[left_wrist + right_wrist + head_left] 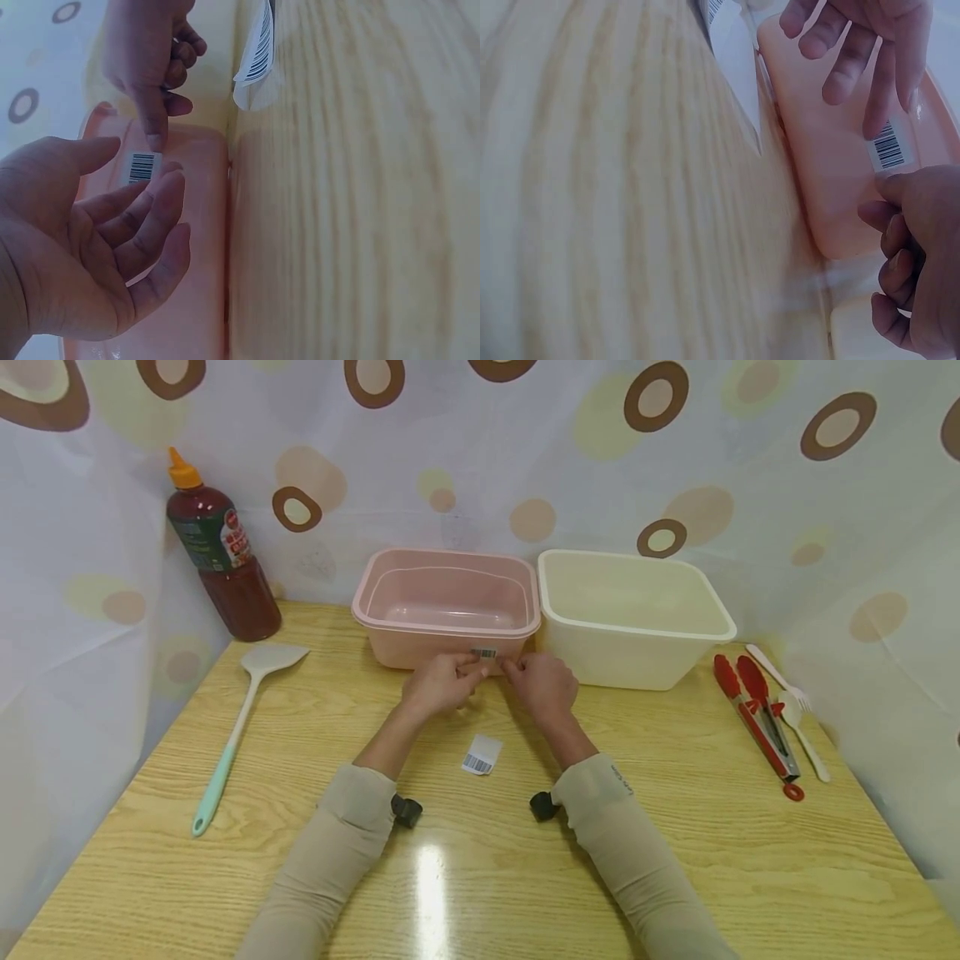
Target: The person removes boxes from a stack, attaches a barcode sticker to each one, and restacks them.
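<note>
A small barcode sticker [484, 652] lies flat on the front wall of the pink bin [405, 647], below its rim. My right hand [546, 685] presses its thumb at the sticker's edge, with the other fingers bent beneath, as the right wrist view shows. My left hand [442, 683] is on the sticker's other side, its fingers loosely bent and its fingertips close to the label. In the left wrist view nothing sits in the left palm. On the table between my forearms lies a piece of white label paper [482, 754] bearing another barcode.
A cream bin [630, 656] stands right beside the pink one. At left are a sauce bottle [225, 556] and a turner [238, 727] with a mint handle. Red-tipped tongs [761, 718], a white fork [780, 677] and a white spoon [804, 735] lie at right. A patterned curtain [480, 460] hangs behind.
</note>
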`<control>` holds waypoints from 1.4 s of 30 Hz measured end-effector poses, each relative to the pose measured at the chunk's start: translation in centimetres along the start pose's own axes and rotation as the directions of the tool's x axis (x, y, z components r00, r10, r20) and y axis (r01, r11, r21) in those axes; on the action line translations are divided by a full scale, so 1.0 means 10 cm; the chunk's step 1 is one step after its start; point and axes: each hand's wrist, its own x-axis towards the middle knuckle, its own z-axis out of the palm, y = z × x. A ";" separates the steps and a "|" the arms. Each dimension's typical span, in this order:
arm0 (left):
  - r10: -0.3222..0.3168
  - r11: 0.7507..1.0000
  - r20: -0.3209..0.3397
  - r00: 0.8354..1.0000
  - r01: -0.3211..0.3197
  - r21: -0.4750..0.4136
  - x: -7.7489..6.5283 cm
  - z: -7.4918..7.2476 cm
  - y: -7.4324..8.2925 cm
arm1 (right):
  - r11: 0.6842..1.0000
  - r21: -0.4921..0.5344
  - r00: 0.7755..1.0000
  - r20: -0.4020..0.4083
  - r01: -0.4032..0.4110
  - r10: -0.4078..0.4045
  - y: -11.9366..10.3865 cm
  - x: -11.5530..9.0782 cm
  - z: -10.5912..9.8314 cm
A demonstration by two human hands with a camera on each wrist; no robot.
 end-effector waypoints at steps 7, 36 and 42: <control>0.027 0.999 -0.002 1.000 -0.026 0.029 0.00 0.00 0.01 | 0.992 -0.031 0.992 0.042 0.123 -0.122 -0.06 -0.07 -0.05; 0.010 1.000 -0.043 0.999 -0.010 0.001 -0.01 -0.02 0.01 | 0.940 0.188 0.956 0.014 0.286 -0.293 -0.06 -0.08 0.02; 0.009 1.000 -0.033 0.999 -0.009 0.003 0.00 -0.02 0.00 | 0.934 0.204 0.954 0.005 0.292 -0.300 -0.06 -0.07 0.00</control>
